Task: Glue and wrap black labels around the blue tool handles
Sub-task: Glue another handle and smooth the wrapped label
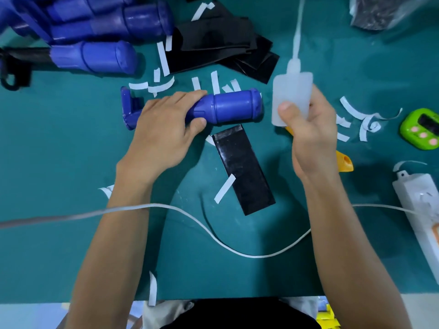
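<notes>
A blue tool handle point(232, 106) lies on its side on the green mat point(59, 162) at the centre. My left hand point(161, 136) grips its narrow neck, with the thick end pointing right. My right hand point(308, 136) holds a translucent white glue bottle point(291, 96) upright just right of the handle, its long thin nozzle pointing away from me. A black label point(242, 169) lies flat on the mat just below the handle, with a white backing strip point(224, 188) across its left edge.
More blue handles point(107, 27) are stacked at the top left. A pile of black labels point(221, 46) lies above the centre. White backing strips point(164, 86) litter the mat. A yellow cutter point(344, 162), a green timer point(420, 129), a white power strip point(420, 214) and a white cable point(213, 231) lie nearby.
</notes>
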